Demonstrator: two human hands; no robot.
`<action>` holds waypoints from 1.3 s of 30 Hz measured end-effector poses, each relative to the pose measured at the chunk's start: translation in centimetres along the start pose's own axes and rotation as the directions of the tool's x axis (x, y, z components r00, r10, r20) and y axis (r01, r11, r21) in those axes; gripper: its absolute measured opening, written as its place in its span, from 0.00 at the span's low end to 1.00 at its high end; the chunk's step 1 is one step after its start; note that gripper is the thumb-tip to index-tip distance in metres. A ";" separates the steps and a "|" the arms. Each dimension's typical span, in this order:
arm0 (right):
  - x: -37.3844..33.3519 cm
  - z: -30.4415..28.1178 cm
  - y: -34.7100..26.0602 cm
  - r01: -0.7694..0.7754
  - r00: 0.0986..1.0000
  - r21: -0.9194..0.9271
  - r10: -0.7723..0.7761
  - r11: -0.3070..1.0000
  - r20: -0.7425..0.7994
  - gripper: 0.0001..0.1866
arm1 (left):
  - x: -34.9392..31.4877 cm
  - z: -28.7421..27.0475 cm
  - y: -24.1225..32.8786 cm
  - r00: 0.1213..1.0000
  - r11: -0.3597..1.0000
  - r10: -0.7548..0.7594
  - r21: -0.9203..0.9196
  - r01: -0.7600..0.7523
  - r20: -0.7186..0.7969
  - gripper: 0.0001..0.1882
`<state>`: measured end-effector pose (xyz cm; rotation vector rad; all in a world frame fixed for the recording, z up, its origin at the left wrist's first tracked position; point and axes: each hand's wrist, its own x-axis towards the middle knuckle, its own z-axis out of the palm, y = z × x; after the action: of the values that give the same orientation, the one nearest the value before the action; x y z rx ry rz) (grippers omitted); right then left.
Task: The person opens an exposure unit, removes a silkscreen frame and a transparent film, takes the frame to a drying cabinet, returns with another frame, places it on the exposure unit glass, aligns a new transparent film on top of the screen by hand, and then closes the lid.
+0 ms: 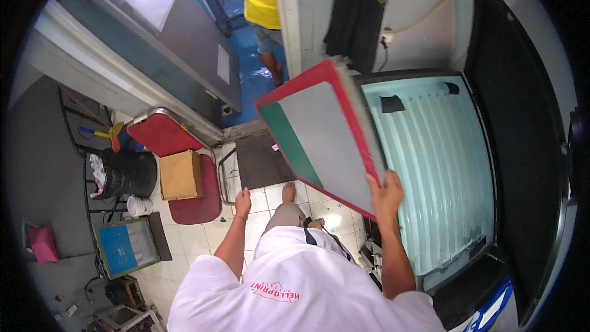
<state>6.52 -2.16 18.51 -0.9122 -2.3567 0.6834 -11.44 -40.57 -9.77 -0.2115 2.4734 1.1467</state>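
My right hand (386,195) grips the lower right corner of a screen printing frame (362,138). The frame has a red border and a grey mesh with a green band along its left side. It is held tilted in the air, its right edge overlapping the left side of a light table (430,166) with a row of pale tubes under glass. Lower and to the left, my left hand (243,203) hangs away from the frame. Its fingers look curled in, and nothing shows in them.
The light table's black lid (516,147) stands raised at the right. A red folding chair (203,190) bearing a cardboard box (180,175) stands at the left, near a black bin (132,173). A dark mat (263,160) lies before a doorway, where another person (262,0) stands beyond.
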 end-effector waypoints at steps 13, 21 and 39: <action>13.4 36.6 -5.0 0.015 0.955 -0.183 0.040 0.983 0.294 0.23 | -7.4 -6.8 -13.0 0.657 0.749 -0.596 0.025 0.662 0.462 0.22; 17.2 43.7 -2.7 -0.037 0.960 -0.203 0.090 0.979 0.264 0.23 | -2.0 -10.3 -9.9 0.692 0.759 -0.592 -0.006 0.652 0.413 0.17; 10.0 32.1 -0.9 -0.210 0.965 0.066 0.196 0.975 0.171 0.26 | 9.2 -8.4 -4.3 0.617 0.855 -0.516 0.320 0.408 0.594 0.17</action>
<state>-20.21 -4.09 -1.86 -1.1092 -2.3755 0.9647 -20.95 -49.43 -11.74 -0.3139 1.6976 0.6352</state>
